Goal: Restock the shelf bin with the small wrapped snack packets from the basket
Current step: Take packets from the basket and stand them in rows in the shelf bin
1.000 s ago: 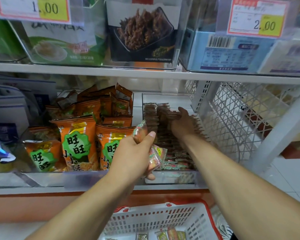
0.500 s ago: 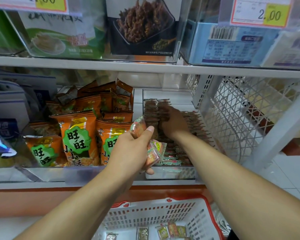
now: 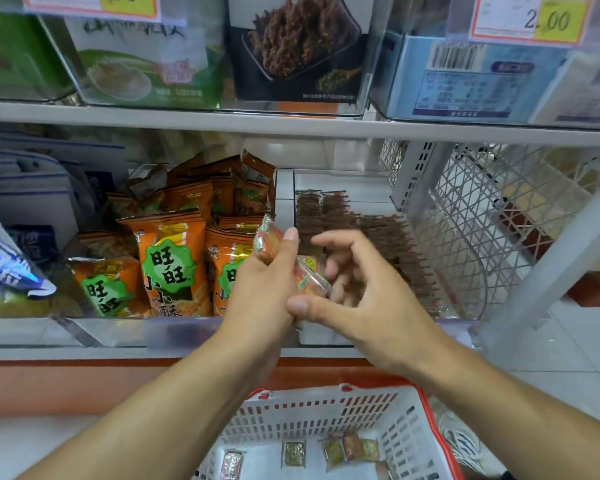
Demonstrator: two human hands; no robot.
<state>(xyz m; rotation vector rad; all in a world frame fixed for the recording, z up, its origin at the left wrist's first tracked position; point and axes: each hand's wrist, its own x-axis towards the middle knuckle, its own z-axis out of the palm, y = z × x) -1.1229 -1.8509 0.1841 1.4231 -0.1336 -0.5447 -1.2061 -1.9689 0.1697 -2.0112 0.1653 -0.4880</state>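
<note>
My left hand (image 3: 262,289) grips a small stack of wrapped snack packets (image 3: 310,278) in front of the shelf. My right hand (image 3: 364,296) hovers just right of them, its fingers loosely curled toward the stack and its thumb against its lower end, blurred. Behind both hands stands the clear shelf bin (image 3: 343,183), filled with rows of brown-edged packets (image 3: 378,230) standing on edge. Below, a white basket with a red rim (image 3: 326,407) holds several loose packets (image 3: 350,450) on its floor.
Orange and green snack bags (image 3: 170,261) fill the bin to the left. A white lattice basket (image 3: 499,216) and a slanted shelf post (image 3: 548,268) stand to the right. The upper shelf (image 3: 291,124) carries clear boxes with price tags.
My right hand has pulled back out of the shelf bin and come down next to the packets in my left hand. My left hand has stayed in place.
</note>
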